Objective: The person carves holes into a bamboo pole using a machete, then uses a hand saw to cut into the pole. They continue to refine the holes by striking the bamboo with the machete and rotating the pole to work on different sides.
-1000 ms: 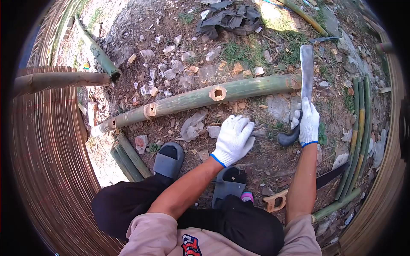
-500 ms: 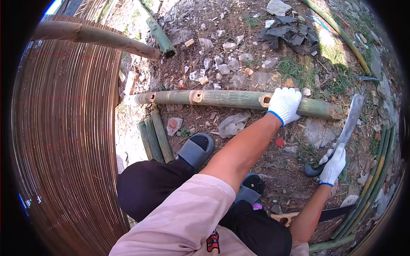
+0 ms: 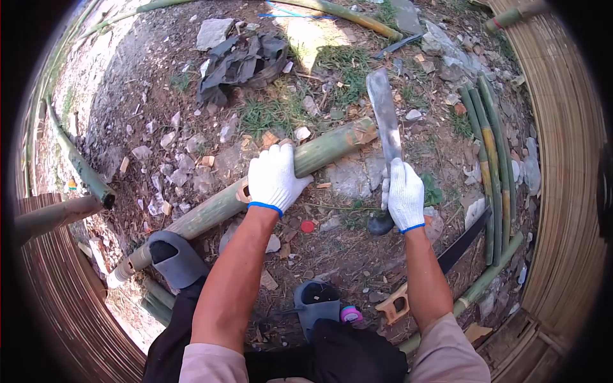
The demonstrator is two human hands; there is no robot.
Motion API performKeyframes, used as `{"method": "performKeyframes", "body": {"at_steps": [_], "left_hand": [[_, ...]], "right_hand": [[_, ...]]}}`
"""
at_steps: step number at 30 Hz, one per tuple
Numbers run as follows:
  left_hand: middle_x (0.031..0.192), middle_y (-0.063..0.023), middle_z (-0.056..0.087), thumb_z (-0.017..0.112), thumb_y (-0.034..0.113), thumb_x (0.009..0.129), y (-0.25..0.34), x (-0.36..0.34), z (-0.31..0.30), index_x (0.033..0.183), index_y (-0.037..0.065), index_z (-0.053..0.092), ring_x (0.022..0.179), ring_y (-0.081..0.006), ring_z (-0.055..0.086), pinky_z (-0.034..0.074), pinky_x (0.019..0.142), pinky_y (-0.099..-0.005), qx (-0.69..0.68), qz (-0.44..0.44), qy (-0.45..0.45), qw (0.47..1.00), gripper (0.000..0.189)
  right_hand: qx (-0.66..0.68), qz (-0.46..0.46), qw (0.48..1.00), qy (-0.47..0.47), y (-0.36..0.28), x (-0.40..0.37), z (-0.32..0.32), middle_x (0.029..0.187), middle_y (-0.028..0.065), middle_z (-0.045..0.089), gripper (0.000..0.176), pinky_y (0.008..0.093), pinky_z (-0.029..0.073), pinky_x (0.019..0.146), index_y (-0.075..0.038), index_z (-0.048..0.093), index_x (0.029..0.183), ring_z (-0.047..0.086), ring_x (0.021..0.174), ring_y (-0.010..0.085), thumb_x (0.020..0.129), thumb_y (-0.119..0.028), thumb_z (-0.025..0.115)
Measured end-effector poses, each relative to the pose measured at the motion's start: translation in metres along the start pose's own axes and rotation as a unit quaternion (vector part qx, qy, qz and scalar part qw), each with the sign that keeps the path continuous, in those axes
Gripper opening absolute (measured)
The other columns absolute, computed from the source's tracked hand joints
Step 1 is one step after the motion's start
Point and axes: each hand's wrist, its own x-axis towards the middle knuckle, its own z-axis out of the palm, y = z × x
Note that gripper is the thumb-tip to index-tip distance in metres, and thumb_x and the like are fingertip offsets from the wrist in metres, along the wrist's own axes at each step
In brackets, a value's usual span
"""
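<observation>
A thick green bamboo pole [image 3: 211,214] lies slantwise on the ground, its cut end toward the upper right. My left hand [image 3: 273,177], in a white knit glove with blue cuff, grips it from above, beside a hole cut in its wall. My right hand [image 3: 405,195], gloved alike, is closed round the handle of a machete [image 3: 384,112]. The broad grey blade points up and away, near the pole's cut end but seemingly apart from it. The handle's dark rounded butt shows below my fingers. A grey slide sandal [image 3: 179,258] on my foot overlaps the pole's lower part.
At right are a handsaw [image 3: 463,239] and several thin bamboo poles [image 3: 488,166]. A pink tape measure [image 3: 350,314] lies by my other foot. Crumpled black sheeting [image 3: 246,64], stones and wood chips litter the ground. Slatted bamboo screens [image 3: 568,127] stand at both sides.
My view has swung to the right, so the pole now appears slanted. One sandalled foot now overlaps the pole. Left hand keeps its grip on the pole, right hand on the machete.
</observation>
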Motion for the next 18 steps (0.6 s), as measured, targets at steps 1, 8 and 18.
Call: {"method": "performKeyframes", "body": {"at_steps": [1,8,18], "left_hand": [[0.116,-0.0182,0.069,0.091,0.053,0.07,-0.006,0.005,-0.004,0.131,0.004,0.065,0.11,-0.0354,0.069,0.057,0.093,-0.0476,-0.008,0.003,-0.039,0.999,0.083],[0.107,-0.0172,0.073,0.091,0.054,0.068,-0.018,-0.007,-0.012,0.122,0.007,0.07,0.099,-0.0361,0.073,0.059,0.087,-0.0484,0.001,-0.043,-0.058,0.997,0.074],[0.104,-0.0154,0.075,0.088,0.054,0.069,-0.021,-0.005,-0.012,0.118,0.01,0.073,0.098,-0.0364,0.074,0.059,0.087,-0.0481,0.009,-0.032,-0.055,0.998,0.068]], "right_hand": [[0.034,-0.017,0.999,0.038,-0.017,0.003,-0.006,0.068,-0.0007,0.056,0.041,0.0291,0.043,0.046,-0.006,0.062,0.096,0.052,0.049,0.0102,0.115,-0.04,0.051],[-0.175,-0.315,0.916,0.178,0.001,0.043,0.018,0.072,0.0234,0.067,0.036,0.0472,0.054,0.058,-0.001,0.062,0.096,0.071,0.068,0.0422,0.111,-0.033,0.056],[-0.14,-0.183,0.968,0.1,-0.025,0.034,0.012,0.072,0.0298,0.065,0.031,0.056,0.054,0.065,0.001,0.063,0.098,0.067,0.071,0.0505,0.109,-0.028,0.057]]}}
